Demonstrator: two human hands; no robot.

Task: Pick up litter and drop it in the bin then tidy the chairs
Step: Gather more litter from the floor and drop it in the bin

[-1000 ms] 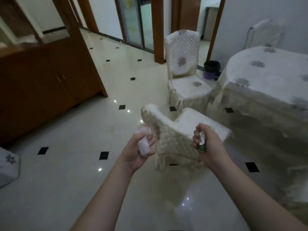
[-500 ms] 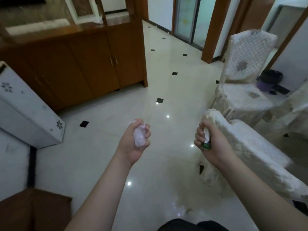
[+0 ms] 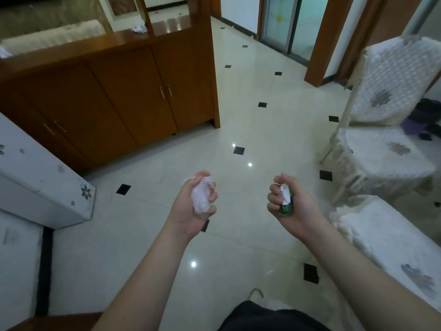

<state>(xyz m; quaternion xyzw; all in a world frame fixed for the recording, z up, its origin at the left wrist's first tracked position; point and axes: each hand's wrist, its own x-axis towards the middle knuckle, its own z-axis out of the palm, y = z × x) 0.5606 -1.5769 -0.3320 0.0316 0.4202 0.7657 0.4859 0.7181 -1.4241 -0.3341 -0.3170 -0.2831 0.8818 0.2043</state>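
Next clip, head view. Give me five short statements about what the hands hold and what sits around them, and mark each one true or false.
1. The left hand grips a crumpled white wad. True.
2. The right hand is open with nothing in it. False: it grips a white and green scrap.
3. The wooden cabinet has its doors shut. True.
4. Both hands rest on a chair back. False: they are held over the tiled floor, touching no chair.
5. A covered chair stands to the right. True.
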